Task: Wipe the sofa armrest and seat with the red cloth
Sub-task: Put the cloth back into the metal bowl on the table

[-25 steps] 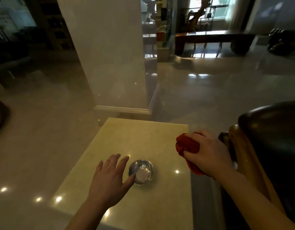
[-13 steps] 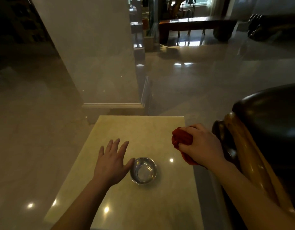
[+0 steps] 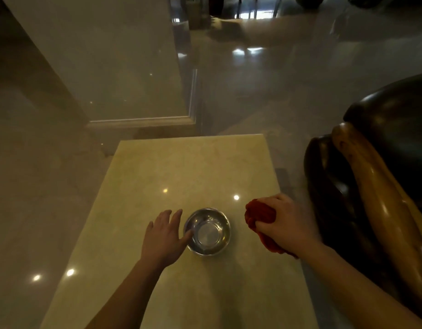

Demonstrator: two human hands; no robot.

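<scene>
My right hand (image 3: 288,224) is closed around a bunched red cloth (image 3: 259,216) over the right edge of a pale stone table (image 3: 193,167). The cloth sticks out to the left of my fingers and hangs below my palm. To the right stands the sofa, with a glossy wooden armrest (image 3: 376,193) and dark leather upholstery (image 3: 400,115); the seat is out of view. My left hand (image 3: 164,236) lies flat on the table, fingers spread, with its thumb against a small steel bowl (image 3: 207,231).
A large polished stone pillar (image 3: 114,60) rises beyond the table's far edge. Shiny marble floor (image 3: 288,91) surrounds the table, with a narrow gap between table and sofa. Dark furniture stands far back at the top.
The view has tilted downward. My right hand with the cloth has drawn back towards me along the table's right edge. My left hand stays by the bowl.
</scene>
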